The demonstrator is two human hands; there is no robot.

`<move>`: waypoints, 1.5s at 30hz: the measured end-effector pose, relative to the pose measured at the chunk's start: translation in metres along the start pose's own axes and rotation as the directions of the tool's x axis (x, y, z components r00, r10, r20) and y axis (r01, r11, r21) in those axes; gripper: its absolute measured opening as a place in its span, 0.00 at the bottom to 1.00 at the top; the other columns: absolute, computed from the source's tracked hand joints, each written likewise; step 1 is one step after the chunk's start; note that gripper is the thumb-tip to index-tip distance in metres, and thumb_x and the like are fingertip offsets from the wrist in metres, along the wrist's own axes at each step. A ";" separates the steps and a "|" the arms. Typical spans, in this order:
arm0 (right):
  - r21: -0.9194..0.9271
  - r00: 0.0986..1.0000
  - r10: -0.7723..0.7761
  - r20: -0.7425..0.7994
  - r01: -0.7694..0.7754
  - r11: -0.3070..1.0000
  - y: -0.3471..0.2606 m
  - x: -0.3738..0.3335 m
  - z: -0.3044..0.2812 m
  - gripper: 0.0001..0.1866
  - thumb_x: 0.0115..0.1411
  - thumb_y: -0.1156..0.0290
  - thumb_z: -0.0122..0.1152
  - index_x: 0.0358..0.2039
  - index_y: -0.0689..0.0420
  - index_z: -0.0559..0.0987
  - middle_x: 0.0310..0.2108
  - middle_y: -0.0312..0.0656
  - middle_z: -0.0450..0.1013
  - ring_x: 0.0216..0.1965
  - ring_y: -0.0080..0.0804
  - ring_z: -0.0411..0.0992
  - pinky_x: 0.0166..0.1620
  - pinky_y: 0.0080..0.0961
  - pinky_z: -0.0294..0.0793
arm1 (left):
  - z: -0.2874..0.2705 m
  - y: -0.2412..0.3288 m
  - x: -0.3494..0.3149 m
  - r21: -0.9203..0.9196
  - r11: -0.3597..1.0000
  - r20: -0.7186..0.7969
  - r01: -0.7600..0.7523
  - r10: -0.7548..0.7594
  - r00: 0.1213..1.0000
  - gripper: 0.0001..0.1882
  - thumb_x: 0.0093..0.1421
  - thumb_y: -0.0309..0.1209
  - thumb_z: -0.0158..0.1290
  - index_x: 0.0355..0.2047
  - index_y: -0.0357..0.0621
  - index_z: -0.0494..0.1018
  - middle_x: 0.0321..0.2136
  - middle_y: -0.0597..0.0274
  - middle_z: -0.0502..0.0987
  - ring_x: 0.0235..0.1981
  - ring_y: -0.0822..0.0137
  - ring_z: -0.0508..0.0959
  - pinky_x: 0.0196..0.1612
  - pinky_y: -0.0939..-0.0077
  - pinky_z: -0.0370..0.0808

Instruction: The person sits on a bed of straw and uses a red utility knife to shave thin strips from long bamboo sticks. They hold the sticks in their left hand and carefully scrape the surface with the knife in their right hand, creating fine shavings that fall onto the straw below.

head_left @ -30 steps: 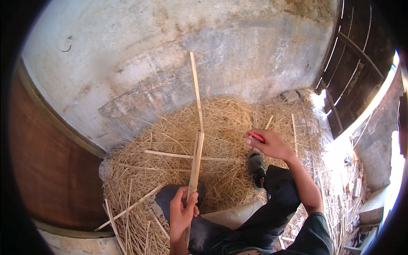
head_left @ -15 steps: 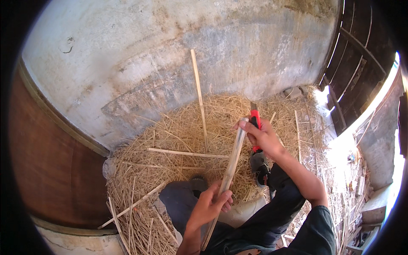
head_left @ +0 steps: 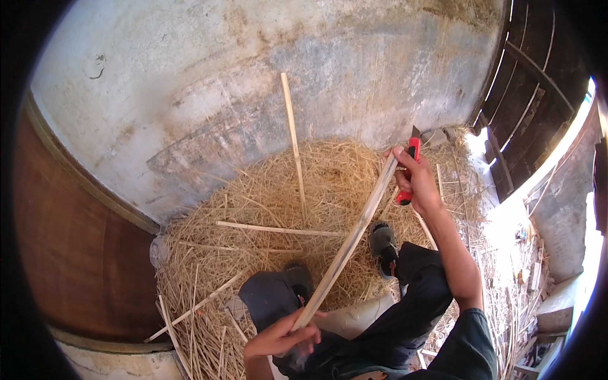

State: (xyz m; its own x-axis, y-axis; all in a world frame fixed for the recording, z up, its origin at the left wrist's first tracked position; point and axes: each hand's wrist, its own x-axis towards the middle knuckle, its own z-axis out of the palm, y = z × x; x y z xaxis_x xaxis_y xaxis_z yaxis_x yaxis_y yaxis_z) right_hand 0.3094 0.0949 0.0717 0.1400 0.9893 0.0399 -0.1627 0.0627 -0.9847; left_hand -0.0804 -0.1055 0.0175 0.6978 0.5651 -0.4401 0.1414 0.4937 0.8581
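A long, pale wooden strip (head_left: 347, 246) slants across my lap from lower left to upper right. My right hand (head_left: 418, 182) pinches its far end between thumb and fingers. The same hand also holds a red and black utility knife (head_left: 413, 149), its blade out and pointing up, away from me. Lower down, my left hand (head_left: 277, 340) is closed around the strip's near end, its fingertips slightly blurred.
Curly shavings (head_left: 335, 171) cover the floor around my shoes (head_left: 383, 244). One upright strip (head_left: 292, 126) leans on the stained wall (head_left: 209, 82), and another strip (head_left: 272, 228) lies crosswise. A brown panel (head_left: 76, 240) stands left; dark slatted boards (head_left: 532, 82) are at right.
My right hand has moved up and right with the strip's far end and the knife. My left hand has slid down and left toward the strip's near end.
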 end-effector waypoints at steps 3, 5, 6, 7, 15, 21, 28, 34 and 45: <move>0.052 0.999 -0.025 -0.047 0.027 0.998 0.005 0.012 -0.016 0.17 0.78 0.56 0.58 0.48 0.58 0.84 0.17 0.23 0.58 0.15 0.14 0.50 0.21 0.22 0.45 | -0.035 -0.013 -0.033 0.061 0.996 0.003 -0.059 0.059 0.998 0.25 0.80 0.36 0.50 0.71 0.37 0.62 0.38 0.56 0.81 0.34 0.68 0.84 0.35 0.75 0.84; 0.113 0.996 -0.032 -0.082 0.041 0.993 0.010 0.020 -0.030 0.18 0.78 0.57 0.56 0.49 0.58 0.83 0.18 0.25 0.60 0.16 0.14 0.52 0.21 0.21 0.46 | -0.056 -0.015 -0.054 0.052 0.990 -0.097 -0.128 0.132 0.986 0.26 0.80 0.38 0.51 0.69 0.34 0.64 0.39 0.55 0.81 0.34 0.67 0.84 0.37 0.73 0.84; 0.158 0.998 -0.032 -0.051 0.040 0.987 0.015 0.024 -0.041 0.17 0.78 0.58 0.57 0.50 0.60 0.82 0.23 0.28 0.66 0.18 0.15 0.55 0.22 0.19 0.50 | -0.067 -0.022 -0.062 -0.022 0.974 -0.204 -0.227 0.218 0.954 0.27 0.79 0.40 0.52 0.69 0.33 0.64 0.39 0.55 0.81 0.35 0.65 0.85 0.38 0.71 0.85; 0.194 0.996 -0.002 -0.088 0.019 0.981 0.017 0.027 -0.042 0.17 0.78 0.58 0.57 0.50 0.61 0.82 0.25 0.29 0.67 0.18 0.15 0.56 0.22 0.19 0.51 | -0.078 -0.031 -0.068 -0.080 0.940 -0.316 -0.330 0.290 0.903 0.28 0.79 0.42 0.53 0.68 0.32 0.65 0.39 0.55 0.81 0.36 0.64 0.85 0.39 0.69 0.85; 0.341 0.979 0.167 -0.116 -0.119 0.933 0.041 0.033 -0.038 0.14 0.78 0.61 0.59 0.52 0.60 0.80 0.31 0.34 0.75 0.21 0.12 0.60 0.22 0.12 0.59 | -0.063 -0.006 0.006 0.069 0.768 -0.488 -0.636 0.582 0.650 0.37 0.73 0.46 0.61 0.72 0.38 0.62 0.62 0.45 0.75 0.61 0.48 0.81 0.60 0.55 0.82; 0.376 0.951 0.276 0.142 -0.309 0.873 0.058 0.011 -0.009 0.15 0.78 0.69 0.53 0.60 0.62 0.73 0.44 0.46 0.82 0.21 0.12 0.58 0.21 0.14 0.55 | -0.017 0.030 0.073 0.036 0.869 -0.275 -0.494 0.484 0.831 0.46 0.72 0.51 0.61 0.79 0.42 0.54 0.70 0.41 0.67 0.68 0.45 0.74 0.65 0.48 0.79; 0.207 0.815 0.365 0.450 -0.493 0.845 0.074 -0.048 0.052 0.16 0.76 0.68 0.59 0.60 0.58 0.74 0.45 0.40 0.82 0.19 0.12 0.57 0.21 0.14 0.53 | -0.034 0.074 0.143 -0.031 0.824 -0.600 -0.566 0.437 0.670 0.44 0.76 0.51 0.56 0.80 0.41 0.51 0.70 0.43 0.68 0.67 0.52 0.75 0.63 0.56 0.82; 0.019 0.710 0.353 0.610 -0.458 0.889 0.065 -0.070 0.069 0.16 0.74 0.65 0.63 0.58 0.57 0.76 0.35 0.33 0.77 0.19 0.12 0.58 0.21 0.14 0.53 | -0.049 0.080 0.165 -0.008 0.768 -0.657 -0.640 0.478 0.583 0.30 0.80 0.41 0.50 0.75 0.41 0.61 0.49 0.57 0.80 0.52 0.62 0.84 0.52 0.64 0.85; -0.069 0.939 0.124 0.322 -0.107 0.992 0.031 -0.047 0.049 0.25 0.80 0.51 0.49 0.61 0.60 0.76 0.30 0.31 0.70 0.18 0.11 0.55 0.22 0.16 0.52 | -0.017 0.071 0.130 -0.193 0.845 -0.574 -0.499 0.315 0.756 0.25 0.79 0.46 0.47 0.66 0.43 0.70 0.25 0.75 0.62 0.19 0.81 0.61 0.24 0.83 0.58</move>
State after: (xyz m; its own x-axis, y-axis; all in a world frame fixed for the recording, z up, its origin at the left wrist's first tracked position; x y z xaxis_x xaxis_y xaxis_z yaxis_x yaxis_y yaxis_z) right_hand 0.2495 0.0568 0.0475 -0.2033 0.9787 -0.0297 -0.1093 -0.0528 -0.9926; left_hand 0.0083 0.0147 0.0166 0.1688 0.9621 -0.2142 -0.3643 0.2628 0.8934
